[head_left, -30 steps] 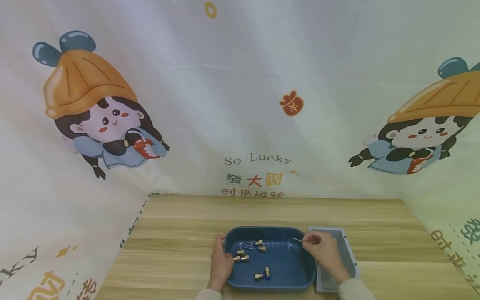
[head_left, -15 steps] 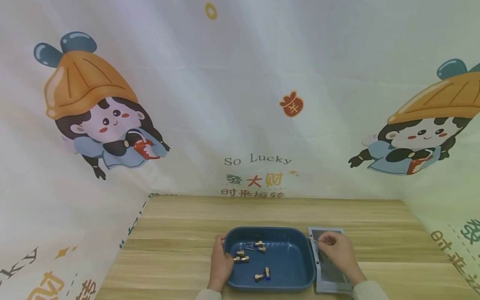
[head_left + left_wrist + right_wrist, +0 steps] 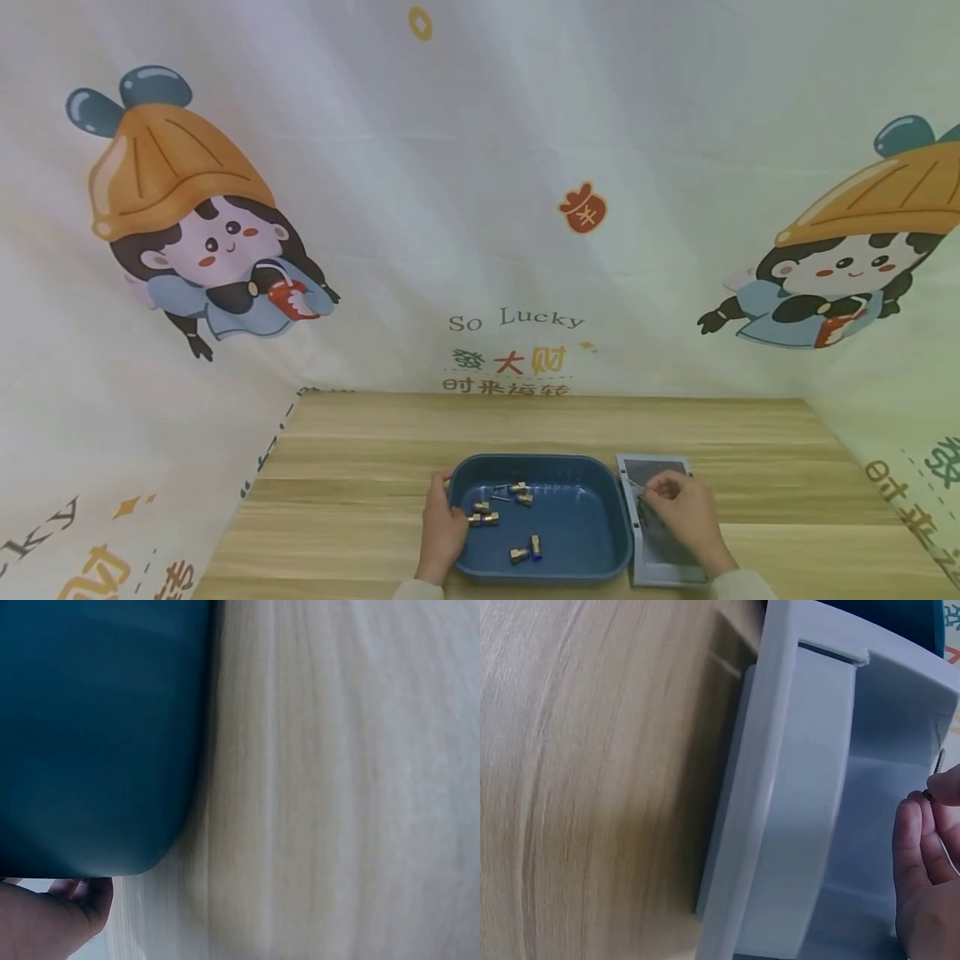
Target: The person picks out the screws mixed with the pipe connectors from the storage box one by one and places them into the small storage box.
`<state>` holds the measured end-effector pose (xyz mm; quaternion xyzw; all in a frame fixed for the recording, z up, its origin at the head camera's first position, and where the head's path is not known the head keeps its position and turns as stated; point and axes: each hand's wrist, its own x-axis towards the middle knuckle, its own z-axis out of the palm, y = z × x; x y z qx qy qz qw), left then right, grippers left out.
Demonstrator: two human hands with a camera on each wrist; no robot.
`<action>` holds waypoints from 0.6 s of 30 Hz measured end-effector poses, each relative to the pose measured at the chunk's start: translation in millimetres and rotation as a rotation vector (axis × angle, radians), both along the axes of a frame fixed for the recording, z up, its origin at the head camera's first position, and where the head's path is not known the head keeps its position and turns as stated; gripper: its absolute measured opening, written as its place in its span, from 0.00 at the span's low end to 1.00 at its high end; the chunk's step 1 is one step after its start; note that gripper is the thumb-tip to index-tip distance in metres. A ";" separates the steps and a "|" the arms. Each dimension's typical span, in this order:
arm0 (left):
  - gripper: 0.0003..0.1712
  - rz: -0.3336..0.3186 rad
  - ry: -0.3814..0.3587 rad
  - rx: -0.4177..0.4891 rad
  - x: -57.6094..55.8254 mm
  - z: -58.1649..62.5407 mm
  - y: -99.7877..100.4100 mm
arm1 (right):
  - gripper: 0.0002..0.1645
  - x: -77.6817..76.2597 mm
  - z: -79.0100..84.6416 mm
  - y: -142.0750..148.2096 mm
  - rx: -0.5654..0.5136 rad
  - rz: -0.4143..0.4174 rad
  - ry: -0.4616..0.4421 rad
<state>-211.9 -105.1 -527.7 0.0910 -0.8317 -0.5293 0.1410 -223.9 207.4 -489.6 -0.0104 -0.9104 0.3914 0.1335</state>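
My left hand [image 3: 444, 528] grips the left rim of a blue plastic basin [image 3: 555, 575], thumb over the edge; the left wrist view has its fingers against the basin's wall. Inside the basin lie several brass fittings [image 3: 535, 546] with blue collars and a couple of thin screws [image 3: 500, 498]. Over the light grey box [image 3: 667, 577] to the right, my right hand [image 3: 686, 508] pinches a thin screw [image 3: 940, 761] between thumb and fingertips. Its threaded shaft points away from the fingers, which hide part of it.
The box stands right against the basin's right side, and a small dark item [image 3: 642, 510] shows inside it. Both containers rest on a wood-grain table [image 3: 360, 483]. A printed cloth [image 3: 390, 208] hangs behind and along both sides of the table.
My right hand has moved right with the screw, from over the basin's right rim to over the grey box, and slightly lower. My left hand stays on the basin.
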 end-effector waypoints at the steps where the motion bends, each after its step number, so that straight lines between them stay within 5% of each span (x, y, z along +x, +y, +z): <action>1: 0.31 0.001 -0.002 0.000 -0.3 -0.4 0.0 | 0.02 0.1 -0.4 -0.5 0.001 0.003 0.004; 18: 0.32 0.009 0.014 0.003 1.4 2.5 -1.3 | 0.08 -4.6 -20.8 -7.2 0.055 -0.051 -0.134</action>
